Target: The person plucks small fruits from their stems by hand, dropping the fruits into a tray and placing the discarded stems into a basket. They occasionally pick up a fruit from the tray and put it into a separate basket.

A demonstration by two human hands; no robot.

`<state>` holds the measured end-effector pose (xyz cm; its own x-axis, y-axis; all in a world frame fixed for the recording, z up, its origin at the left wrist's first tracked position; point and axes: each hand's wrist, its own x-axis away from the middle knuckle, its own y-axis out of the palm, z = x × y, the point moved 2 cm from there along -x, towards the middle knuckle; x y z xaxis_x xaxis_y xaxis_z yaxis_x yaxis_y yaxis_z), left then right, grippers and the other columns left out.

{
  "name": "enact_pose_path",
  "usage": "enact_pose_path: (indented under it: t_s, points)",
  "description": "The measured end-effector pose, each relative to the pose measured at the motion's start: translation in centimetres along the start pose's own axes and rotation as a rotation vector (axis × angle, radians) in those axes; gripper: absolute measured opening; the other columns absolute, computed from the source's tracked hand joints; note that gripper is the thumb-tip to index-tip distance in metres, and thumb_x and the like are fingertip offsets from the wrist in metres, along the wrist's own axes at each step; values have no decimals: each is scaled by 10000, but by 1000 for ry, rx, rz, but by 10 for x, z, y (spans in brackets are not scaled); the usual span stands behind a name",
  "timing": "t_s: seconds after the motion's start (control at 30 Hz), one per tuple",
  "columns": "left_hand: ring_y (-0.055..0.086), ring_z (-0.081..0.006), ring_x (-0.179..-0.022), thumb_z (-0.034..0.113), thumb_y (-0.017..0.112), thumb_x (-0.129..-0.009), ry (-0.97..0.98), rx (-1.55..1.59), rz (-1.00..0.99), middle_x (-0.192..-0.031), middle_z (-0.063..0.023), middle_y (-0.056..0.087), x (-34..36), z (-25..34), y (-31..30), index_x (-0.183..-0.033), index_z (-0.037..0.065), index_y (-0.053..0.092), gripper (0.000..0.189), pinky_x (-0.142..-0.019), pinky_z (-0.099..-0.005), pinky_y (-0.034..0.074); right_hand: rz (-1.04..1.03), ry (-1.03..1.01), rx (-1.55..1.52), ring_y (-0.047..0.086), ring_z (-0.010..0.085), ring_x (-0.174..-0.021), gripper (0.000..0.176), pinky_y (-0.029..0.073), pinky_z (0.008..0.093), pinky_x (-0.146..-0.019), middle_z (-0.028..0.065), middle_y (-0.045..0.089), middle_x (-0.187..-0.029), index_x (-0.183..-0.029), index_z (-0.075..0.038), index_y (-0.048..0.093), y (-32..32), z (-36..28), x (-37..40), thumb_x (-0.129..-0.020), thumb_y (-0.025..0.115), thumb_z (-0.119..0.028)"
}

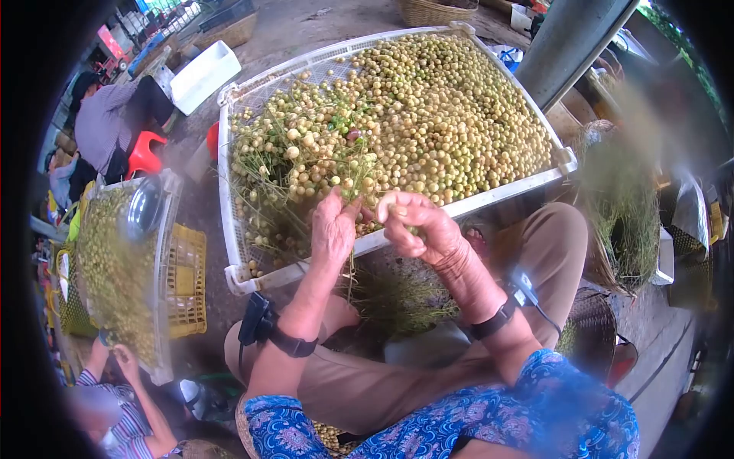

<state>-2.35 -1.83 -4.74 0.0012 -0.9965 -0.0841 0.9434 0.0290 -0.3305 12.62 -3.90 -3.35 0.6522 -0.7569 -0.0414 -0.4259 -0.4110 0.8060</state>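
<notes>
Apparent step: fruit picking. Left fingers (351, 208) clamp stems (356, 177) at the near edge of the fruit-filled tray (224, 161); right fingers (396, 223) curl beside them, contents indiscernible. Next pick calls for steady stems.

Soft, fairly bright daylight is spreading over the small round tan fruits (459, 115), casting only faint shadows. Exact source: not showing. The white rectangular plastic box (205, 76) is glaring, losing surface detail. Dimmer tones are pooling beneath the white-rimmed mesh tray (223, 164). Hazy smears are veiling the heap of thin green stems (631, 229) and the blue patterned sleeve (585, 409). Centre is reading fairly sharp; wide lens is bending the edges, black corners closing round.
</notes>
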Motion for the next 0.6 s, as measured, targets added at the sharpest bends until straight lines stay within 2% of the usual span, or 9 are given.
enact_pose_path:
  t_s: [0.03, 0.1, 0.13, 0.2, 0.23, 0.33, 0.37, 0.47, 0.6]
  points:
    - [560, -148, -574, 60, 489, -819, 1, 0, 1, -715, -119, 625, 2, 6, -2, -873, -24, 542, 113, -566, -298, 433, 55, -44, 45, 323, 37, -377, 224, 210, 149, -292, 22, 460, -544, -906, -1, 499, -1, -1, -1, -838, 511, -214]
    - [588, -154, -611, 75, 501, -817, -72, 24, -53, -696, -107, 625, 5, 14, -1, -899, -20, 535, 130, -577, -300, 436, 392, -19, 310, 348, 33, -416, 203, 234, 148, -316, -1, 465, -579, -898, -31, 522, -9, 3, -3, -837, 516, -225]
    - [605, -201, -622, 69, 512, -802, -7, -22, -37, -685, -118, 621, 6, 15, 0, -892, -11, 520, 121, -580, -315, 443, 396, -19, 310, 348, 33, -416, 203, 234, 148, -316, -1, 465, -579, -898, -31, 522, -5, 5, -6, -837, 516, -225]
    - [606, -252, -630, 56, 507, -791, 51, -151, -14, -678, -146, 610, 11, 18, 2, -874, -4, 505, 101, -577, -345, 446, 603, -173, 730, 387, 38, -454, 229, 286, 181, -364, -23, 460, -560, -889, -53, 547, 4, 7, -8, -822, 565, -271]
    - [607, -304, -638, 42, 501, -780, 118, -282, 14, -672, -173, 599, 11, 21, 1, -855, 4, 491, 84, -573, -375, 450, 603, -177, 728, 387, 38, -454, 229, 286, 181, -364, -23, 460, -560, -889, -53, 547, 5, 8, -8, -822, 565, -271]
    - [574, -390, -667, 34, 497, -761, 162, -444, -6, -659, -217, 570, 10, 12, 3, -830, 15, 458, 81, -574, -442, 438, 647, -328, 1394, 473, 82, -498, 326, 372, 270, -452, 18, 499, -536, -870, -30, 558, 12, 6, -9, -754, 651, -320]
    - [574, -390, -667, 34, 497, -761, 165, -442, -9, -659, -217, 570, 9, 12, 5, -830, 15, 458, 81, -574, -442, 438, 652, -330, 1396, 473, 82, -498, 326, 372, 270, -452, 18, 499, -536, -870, -30, 558, 12, 5, -11, -754, 651, -320]
    - [556, -415, -674, 39, 498, -754, 133, -502, -45, -656, -241, 557, 10, 14, 6, -836, 16, 447, 100, -580, -475, 421, 694, -226, 1492, 573, 258, -581, 278, 434, 341, -538, 137, 576, -631, -786, -25, 548, 15, 3, -13, -730, 621, -288]
    - [559, -407, -658, 37, 500, -754, 165, -448, -33, -654, -247, 552, 10, 8, 6, -821, 15, 455, 84, -579, -473, 416, 697, -242, 1331, 541, 186, -543, 218, 426, 312, -529, 104, 554, -600, -771, -19, 538, 10, 4, -13, -746, 601, -225]
